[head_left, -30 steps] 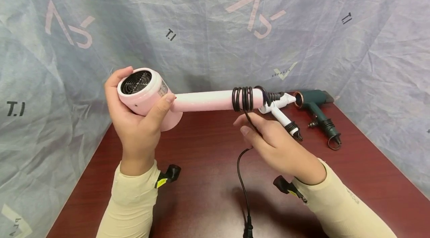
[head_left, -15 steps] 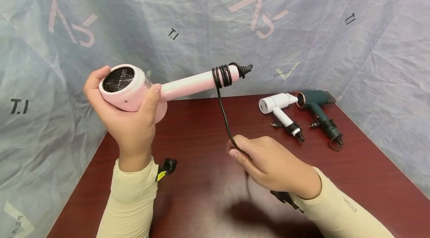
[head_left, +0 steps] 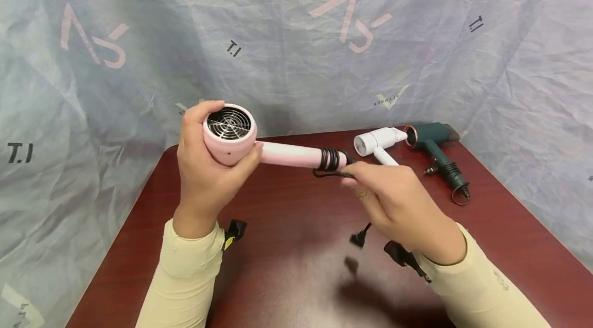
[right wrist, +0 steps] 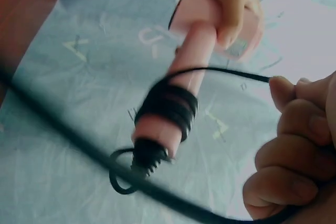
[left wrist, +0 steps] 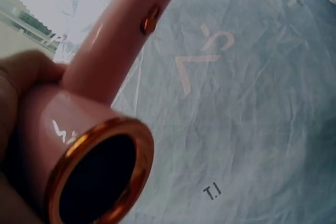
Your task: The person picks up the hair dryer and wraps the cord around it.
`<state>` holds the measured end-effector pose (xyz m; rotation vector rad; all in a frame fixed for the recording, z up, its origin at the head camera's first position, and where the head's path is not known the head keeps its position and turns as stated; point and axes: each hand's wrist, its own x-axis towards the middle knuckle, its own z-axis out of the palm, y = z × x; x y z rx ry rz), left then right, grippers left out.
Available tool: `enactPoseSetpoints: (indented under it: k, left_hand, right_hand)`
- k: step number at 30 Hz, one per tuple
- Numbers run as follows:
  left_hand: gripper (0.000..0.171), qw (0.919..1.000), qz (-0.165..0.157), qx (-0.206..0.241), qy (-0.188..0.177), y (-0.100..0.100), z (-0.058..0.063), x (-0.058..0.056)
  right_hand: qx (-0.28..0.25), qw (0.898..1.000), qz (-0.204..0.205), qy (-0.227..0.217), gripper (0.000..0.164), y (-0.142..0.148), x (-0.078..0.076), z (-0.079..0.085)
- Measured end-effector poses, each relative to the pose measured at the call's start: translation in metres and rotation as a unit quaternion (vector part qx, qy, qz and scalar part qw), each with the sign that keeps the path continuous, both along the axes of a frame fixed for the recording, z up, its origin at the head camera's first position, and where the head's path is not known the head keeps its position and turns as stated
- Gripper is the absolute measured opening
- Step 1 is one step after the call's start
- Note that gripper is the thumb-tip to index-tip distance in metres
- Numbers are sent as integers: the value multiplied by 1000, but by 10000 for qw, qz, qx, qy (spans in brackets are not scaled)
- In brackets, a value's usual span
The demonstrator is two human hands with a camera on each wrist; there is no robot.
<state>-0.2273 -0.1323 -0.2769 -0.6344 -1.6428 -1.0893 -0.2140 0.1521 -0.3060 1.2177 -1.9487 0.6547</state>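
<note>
A pink hair dryer [head_left: 289, 155] is held in the air above the table, its handle pointing right. My left hand [head_left: 208, 173] grips it round the head, below the round rear grille. The left wrist view shows the copper-rimmed nozzle [left wrist: 144, 145] and a copper-coloured button [left wrist: 149, 22] on the handle. Several turns of black cord [head_left: 330, 159] wrap the handle near its end. My right hand [head_left: 394, 204] pinches the cord's free stretch [right wrist: 231, 72] beside the handle, pulled taut in the right wrist view. Below that hand dangles the plug [head_left: 358, 238].
At the back right of the dark red table [head_left: 287, 245] lie a white hair dryer [head_left: 377, 141] and a dark green one [head_left: 433, 135], the green one with its cord wound round the handle. A grey printed cloth [head_left: 278, 60] hangs behind and at the sides.
The dryer first rose to the left, then came down and to the right, its handle now tilting slightly downward. My right hand went down with the cord, then back up to the handle's end.
</note>
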Motion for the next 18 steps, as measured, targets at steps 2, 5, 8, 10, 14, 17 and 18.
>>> enactPoseSetpoints:
  k: [2, 5, 8, 10, 14, 17, 18]
  left_hand:
    - [64, 9995, -262, -179, -34, -1, 0, 1]
    - [64, 9975, -653, -261, -82, -2, 1, 3]
    - [64, 9945, -1029, -180, -100, -2, 2, 5]
    - [64, 9923, -1229, -102, -122, -2, 3, 8]
    - [65, 9882, -1511, -3, -231, -3, 5, 12]
    - [68, 9856, -1660, 84, -323, -4, 5, 13]
    - [69, 9846, -1711, 131, -340, -4, 5, 13]
  right_hand:
    - [-258, 9996, 34, 142, 33, 3, -4, 3]
    - [-533, 9982, -36, 265, 35, 7, -9, 5]
    - [-728, 9966, -155, 341, 37, 11, -13, 6]
    - [-817, 9960, -209, 297, 38, 13, -15, 6]
    - [-831, 9961, -275, 87, 37, 15, -19, 4]
    - [-803, 9964, -244, -141, 25, 16, -22, 3]
    - [-800, 9962, -223, -244, 19, 16, -23, 2]
